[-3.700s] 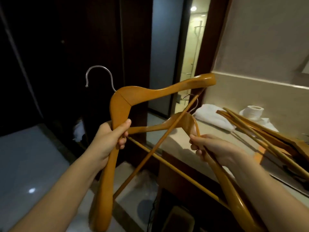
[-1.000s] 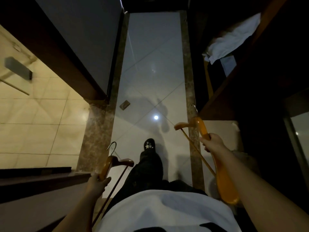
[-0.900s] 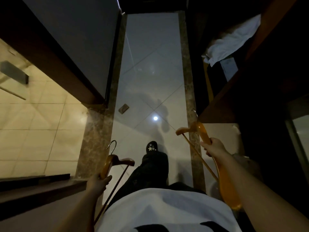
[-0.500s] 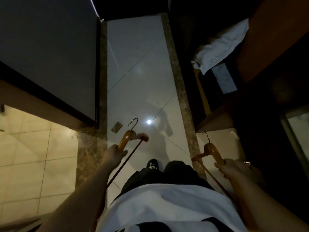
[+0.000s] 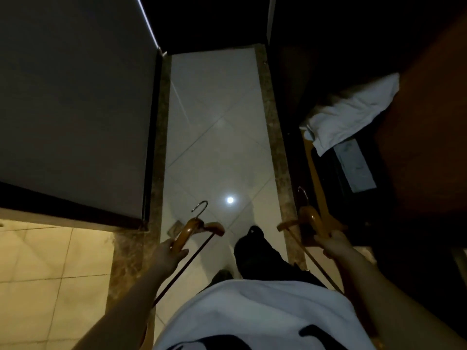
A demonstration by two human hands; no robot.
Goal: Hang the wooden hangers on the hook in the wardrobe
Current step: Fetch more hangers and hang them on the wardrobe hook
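**Q:** Where are your hangers, and how are they held?

**A:** One per hand. Your left hand (image 5: 168,251) is closed round one wooden arm of the left hanger (image 5: 193,228), at 7 o'clock of the view, above the floor (image 5: 214,137). Your right hand (image 5: 333,245) grips the right hanger (image 5: 312,219) the same way, at 4 o'clock.

**Q:** Why by the arm and not the top?

**A:** Probably to leave the left wire (image 5: 201,206) and the right wire (image 5: 303,195) free. Both point toward 12 o'clock, ahead of your fingers, so either could catch a hook without a change of grip. The crossbars trail back toward your body, on either side of your shoe (image 5: 252,233).

**Q:** How far along is the task?

**A:** Carrying stage, by my reading: neither hanger hangs on anything. The hook is not in view. The dark recess (image 5: 303,84) at 1 o'clock, with a white cloth (image 5: 351,109) just to its right, is likely the wardrobe, but it is too dim to tell.

**Q:** Why keep them well apart?

**A:** Held apart, the two cannot tangle. You would do best to raise one at a time.
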